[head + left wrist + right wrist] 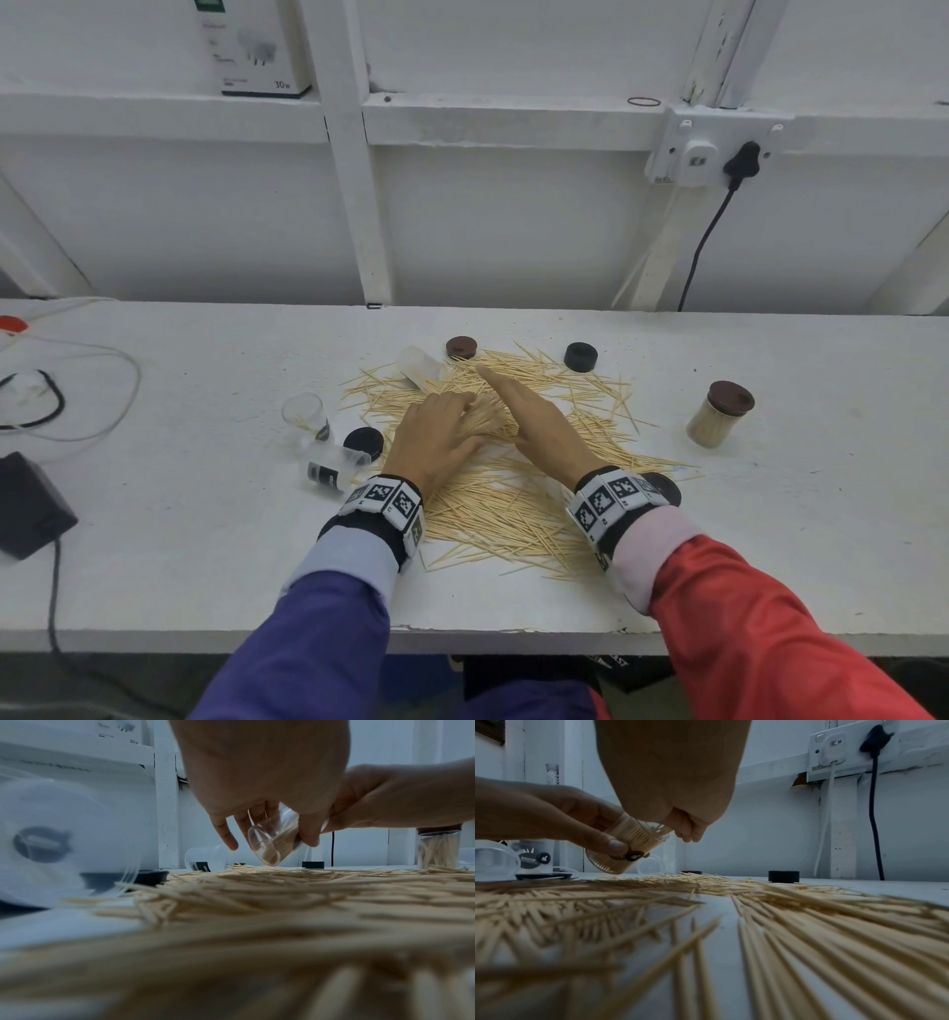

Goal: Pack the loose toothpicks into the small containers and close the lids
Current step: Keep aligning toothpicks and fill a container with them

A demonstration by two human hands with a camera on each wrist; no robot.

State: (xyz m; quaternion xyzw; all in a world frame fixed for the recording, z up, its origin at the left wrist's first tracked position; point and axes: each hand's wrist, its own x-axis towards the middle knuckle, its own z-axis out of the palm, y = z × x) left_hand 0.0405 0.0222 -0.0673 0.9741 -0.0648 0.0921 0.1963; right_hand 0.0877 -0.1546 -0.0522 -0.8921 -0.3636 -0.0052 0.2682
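Observation:
Loose toothpicks [513, 506] lie spread over the white table [205, 565]. My left hand [441, 431] grips a clear container [272, 843], tilted and packed with toothpicks [631, 835]. My right hand [534, 416] is at its mouth, index finger straight, the other fingers [687, 833] curled at the protruding toothpick ends. One empty container [304, 415] stands upright on the left; two others [334, 465] [418, 365] lie on their sides. On the right stands a filled container [719, 413] with its maroon lid on. A maroon lid [461, 348] and black lids [581, 356] [363, 443] [662, 488] lie loose.
A black box [31, 506] and looping cables [77, 380] occupy the table's left end. A wall socket [703, 149] with a black plug and cord hangs behind on the right. The table's front edge [513, 640] runs just below my forearms.

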